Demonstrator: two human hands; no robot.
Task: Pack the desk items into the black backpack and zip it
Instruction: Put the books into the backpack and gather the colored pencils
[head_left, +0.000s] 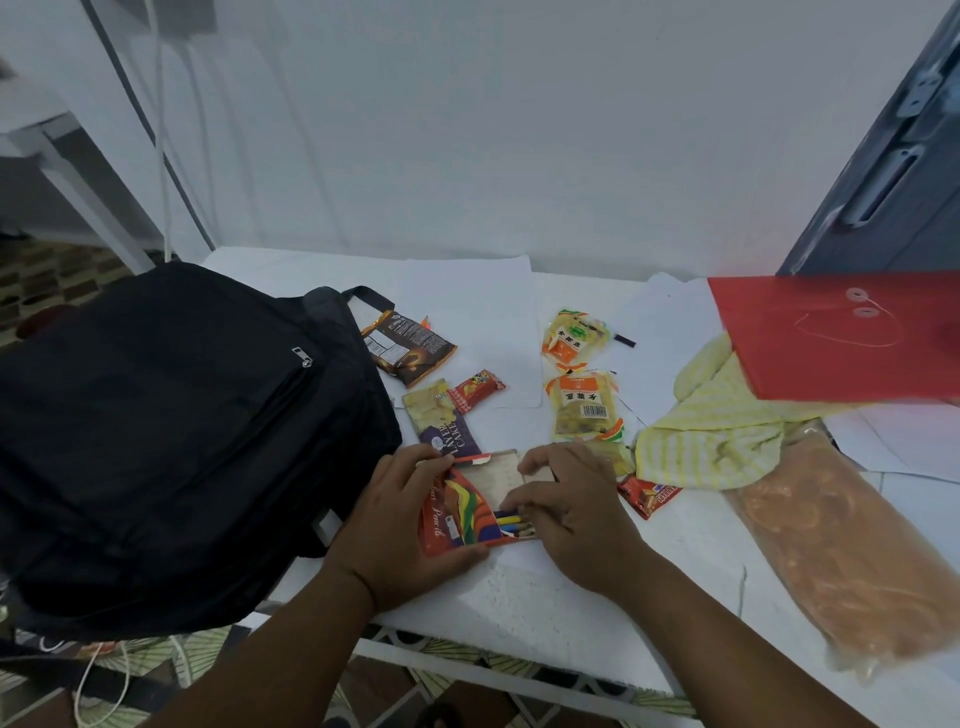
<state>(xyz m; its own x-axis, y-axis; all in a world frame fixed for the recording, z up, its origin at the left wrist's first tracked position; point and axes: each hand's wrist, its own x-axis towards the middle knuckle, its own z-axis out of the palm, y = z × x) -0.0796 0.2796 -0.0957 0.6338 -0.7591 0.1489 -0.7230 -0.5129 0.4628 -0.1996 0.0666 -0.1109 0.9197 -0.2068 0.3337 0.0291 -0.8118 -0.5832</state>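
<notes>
Pencil box (457, 512): lying flat on the near part of the worktop (519, 597), just right of the backpack, flap open and coloured pencils (511, 522) poking out at its right end; probably laid flat so the pencils can be pushed home before packing.
Left hand (402, 525): gripping the box, fingers curled over its far edge and thumb along the near edge, apparently to stop it sliding.
Right hand (571, 512): fingers bent narrow and resting on the pencil ends and the open flap; pressing or pinching, cannot tell.
Backpack (171, 441): black, slumped on the left of the worktop and hanging over its near edge; front zip pull (302, 357) visible, main opening not in view, so open or zipped unknown.
Snack packets (441, 410): scattered across the middle, within easy reach of the bag, none packed yet.
Striped cloth (717, 436): crumpled to the right, partly under the red folder.
Red folder (831, 338): far right, overhanging the cloth.
Orange bag (841, 561): near right, lying flat.
Progress: early, judging by how much sits outside the bag.
</notes>
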